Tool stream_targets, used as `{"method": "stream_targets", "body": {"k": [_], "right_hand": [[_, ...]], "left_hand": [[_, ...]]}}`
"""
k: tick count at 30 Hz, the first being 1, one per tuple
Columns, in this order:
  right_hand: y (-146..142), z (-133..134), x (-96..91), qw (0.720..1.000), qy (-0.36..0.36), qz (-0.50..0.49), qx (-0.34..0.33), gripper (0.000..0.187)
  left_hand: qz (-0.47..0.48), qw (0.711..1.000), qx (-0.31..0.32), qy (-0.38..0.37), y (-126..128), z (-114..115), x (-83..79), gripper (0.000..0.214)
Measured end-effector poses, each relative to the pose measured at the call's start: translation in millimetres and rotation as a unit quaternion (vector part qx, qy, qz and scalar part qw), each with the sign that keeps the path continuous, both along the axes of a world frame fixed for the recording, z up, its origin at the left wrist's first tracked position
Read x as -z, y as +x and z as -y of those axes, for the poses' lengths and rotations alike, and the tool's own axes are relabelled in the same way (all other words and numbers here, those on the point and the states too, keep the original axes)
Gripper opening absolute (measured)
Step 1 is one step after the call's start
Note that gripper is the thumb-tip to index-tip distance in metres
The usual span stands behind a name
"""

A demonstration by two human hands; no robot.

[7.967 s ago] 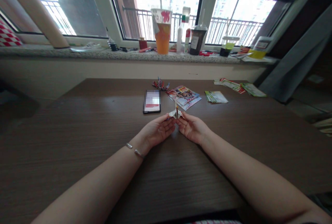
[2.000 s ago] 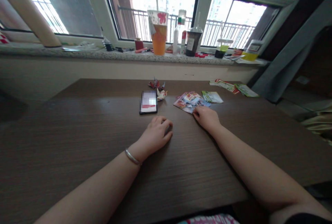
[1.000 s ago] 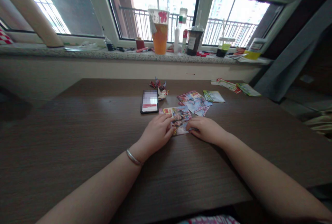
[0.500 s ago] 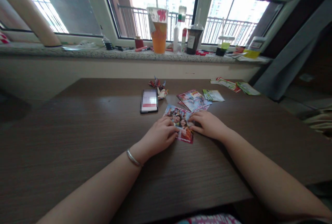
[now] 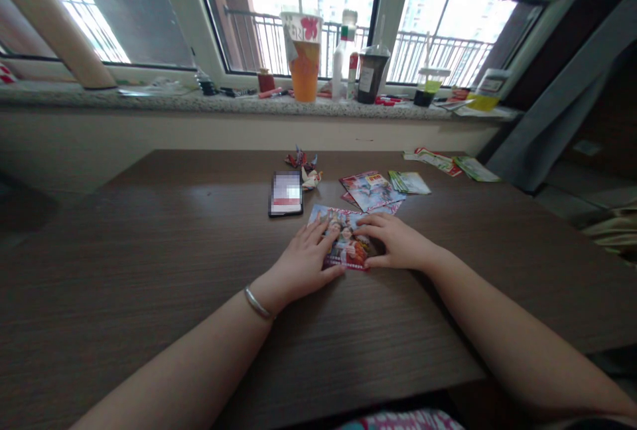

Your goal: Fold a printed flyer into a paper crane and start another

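A square sheet of printed colour paper (image 5: 342, 237) lies flat on the brown wooden table (image 5: 149, 271) in front of me. My left hand (image 5: 303, 261) rests flat on its left edge with fingers stretched out. My right hand (image 5: 393, 244) presses on its right side, fingers extended over the sheet. Just beyond lies a small stack of similar printed sheets (image 5: 371, 189). Folded paper cranes (image 5: 304, 168) sit by a phone (image 5: 285, 193) with a lit screen.
More leaflets (image 5: 409, 182) and flyers (image 5: 455, 162) lie at the table's far right. The stone windowsill (image 5: 149, 103) holds an orange drink cup (image 5: 303, 58), a dark drink cup (image 5: 371, 75), bottles (image 5: 340, 65) and small items. A grey curtain (image 5: 562, 98) hangs at right.
The folded crane I held earlier now lies by the phone. My right hand pulled one sheet from the stack toward me, and both hands have turned it and now lie flat on it.
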State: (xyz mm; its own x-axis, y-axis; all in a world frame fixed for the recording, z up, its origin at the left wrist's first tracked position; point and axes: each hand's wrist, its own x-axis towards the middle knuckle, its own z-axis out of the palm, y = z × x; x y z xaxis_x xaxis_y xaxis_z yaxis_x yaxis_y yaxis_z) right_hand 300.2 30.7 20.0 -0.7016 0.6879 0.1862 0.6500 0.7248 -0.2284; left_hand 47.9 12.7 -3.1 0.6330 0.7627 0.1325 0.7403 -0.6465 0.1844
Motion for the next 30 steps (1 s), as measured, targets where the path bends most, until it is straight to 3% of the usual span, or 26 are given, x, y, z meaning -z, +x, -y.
{"method": "stream_targets", "body": {"k": [6, 9, 15, 26, 30], "right_hand": [[0, 2, -3.7, 0.999, -0.016, -0.021, -0.037, 0.078], [0, 2, -5.2, 0.998, -0.018, -0.031, -0.057, 0.08], [-1, -1, -4.0, 0.996, -0.022, -0.057, -0.068, 0.045], [2, -3, -8.9, 0.989, -0.08, -0.068, -0.101, 0.019], [2, 4, -19.7, 0.996, -0.066, -0.027, -0.054, 0.018]], "left_hand": [[0.007, 1.0, -0.012, 0.015, -2, -2, 6.6, 0.071], [0.017, 1.0, -0.016, 0.008, -2, -3, 8.0, 0.067], [0.023, 1.0, -0.012, -0.012, -1, -3, 3.7, 0.065], [0.04, 0.999, -0.023, -0.011, 2, -4, -2.6, 0.046], [0.039, 0.998, -0.051, 0.008, 0, -5, -3.1, 0.046]]}}
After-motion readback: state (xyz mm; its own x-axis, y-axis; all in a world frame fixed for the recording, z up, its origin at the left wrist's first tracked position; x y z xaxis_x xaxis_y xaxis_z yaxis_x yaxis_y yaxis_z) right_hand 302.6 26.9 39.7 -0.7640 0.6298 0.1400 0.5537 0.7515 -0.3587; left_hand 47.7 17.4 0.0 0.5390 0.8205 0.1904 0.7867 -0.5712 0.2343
